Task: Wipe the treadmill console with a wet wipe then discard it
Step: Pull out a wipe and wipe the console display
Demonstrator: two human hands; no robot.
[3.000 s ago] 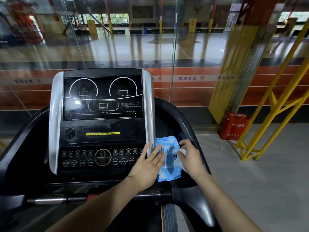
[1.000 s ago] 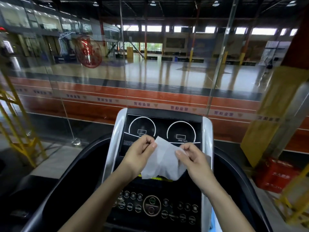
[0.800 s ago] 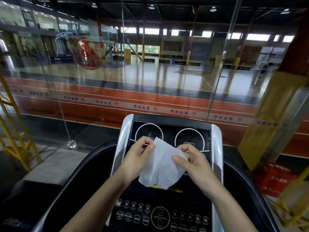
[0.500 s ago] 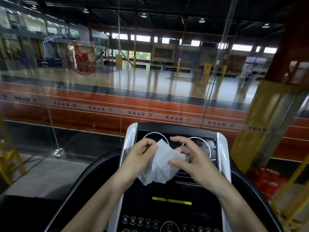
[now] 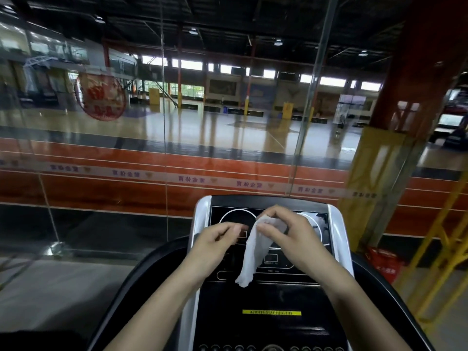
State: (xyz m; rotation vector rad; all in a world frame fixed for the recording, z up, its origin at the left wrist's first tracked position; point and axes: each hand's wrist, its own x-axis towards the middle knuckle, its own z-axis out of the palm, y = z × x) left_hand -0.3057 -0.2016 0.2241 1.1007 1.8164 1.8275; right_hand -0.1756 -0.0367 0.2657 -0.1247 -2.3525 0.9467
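console [image 5: 268, 297]: bottom button row cut by frame edge | display dials part-hidden behind hands | wipe [image 5: 253, 252] top inside right fingers [image 5: 272, 228]

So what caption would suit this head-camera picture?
Right hand dangles a wet wipe before the treadmill console; left hand beside it.

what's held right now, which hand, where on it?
Right hand pinches the white wet wipe at its top end; the rest hangs. Left hand looks empty.
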